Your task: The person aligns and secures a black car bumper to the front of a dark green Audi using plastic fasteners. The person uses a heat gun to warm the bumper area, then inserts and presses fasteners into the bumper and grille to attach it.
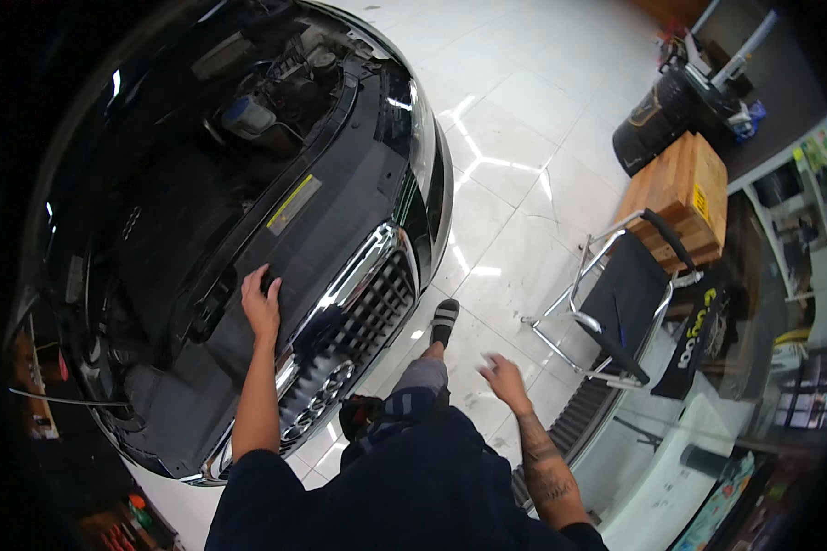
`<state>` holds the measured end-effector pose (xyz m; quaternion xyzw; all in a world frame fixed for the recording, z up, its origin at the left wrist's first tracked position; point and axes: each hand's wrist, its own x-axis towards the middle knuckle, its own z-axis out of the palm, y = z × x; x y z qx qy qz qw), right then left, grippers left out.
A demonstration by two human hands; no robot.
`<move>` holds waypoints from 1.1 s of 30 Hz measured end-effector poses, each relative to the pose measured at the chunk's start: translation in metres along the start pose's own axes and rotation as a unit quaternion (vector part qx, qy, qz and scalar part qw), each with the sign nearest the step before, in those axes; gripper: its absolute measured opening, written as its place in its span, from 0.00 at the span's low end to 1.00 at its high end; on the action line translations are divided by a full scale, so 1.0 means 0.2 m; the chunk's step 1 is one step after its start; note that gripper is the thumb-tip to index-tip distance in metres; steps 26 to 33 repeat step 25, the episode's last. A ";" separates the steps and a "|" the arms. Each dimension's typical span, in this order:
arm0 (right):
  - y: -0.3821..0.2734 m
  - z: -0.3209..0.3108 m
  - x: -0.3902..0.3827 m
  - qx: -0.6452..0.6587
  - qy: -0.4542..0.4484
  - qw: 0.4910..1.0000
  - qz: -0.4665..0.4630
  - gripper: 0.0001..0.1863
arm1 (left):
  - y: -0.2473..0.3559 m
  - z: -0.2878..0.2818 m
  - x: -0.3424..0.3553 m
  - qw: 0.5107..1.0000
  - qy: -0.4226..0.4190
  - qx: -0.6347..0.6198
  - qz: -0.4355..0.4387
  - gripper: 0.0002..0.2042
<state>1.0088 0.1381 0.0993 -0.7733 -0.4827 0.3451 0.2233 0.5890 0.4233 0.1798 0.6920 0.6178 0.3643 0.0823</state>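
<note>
A dark car with its engine bay exposed fills the left side. My left hand [261, 301] is at the black plastic cover [326, 197] behind the grille [369, 312], thumb and fingers apart, holding nothing. Its fingertips appear to touch the cover near the inner edge; I cannot tell how firmly. Out to the right, my right hand [504, 378] hangs in the air above the tiled floor. Its fingers are spread and slightly smeared, with nothing in them. In the engine bay sits a reservoir with a blue cap [246, 115].
A black chair with a chrome frame [625, 289] stands on the right. Behind it are a wooden box [678, 197] and a black bin [657, 119]. A dark floor grate [579, 413] runs beside a white surface [671, 459]. My sandalled foot [445, 321] is close to the bumper.
</note>
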 end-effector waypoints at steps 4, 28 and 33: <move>-0.89 -0.19 0.74 -0.013 -0.054 0.973 -0.224 0.31 | 0.11 -0.06 0.01 0.995 -0.015 0.000 -0.099 0.19; -1.43 -3.08 2.43 0.054 -0.200 0.748 -0.631 0.06 | 0.51 0.59 -0.39 0.618 0.102 0.695 -0.352 0.18; -1.43 -3.08 2.43 0.054 -0.200 0.748 -0.631 0.06 | 0.51 0.59 -0.39 0.618 0.102 0.695 -0.352 0.18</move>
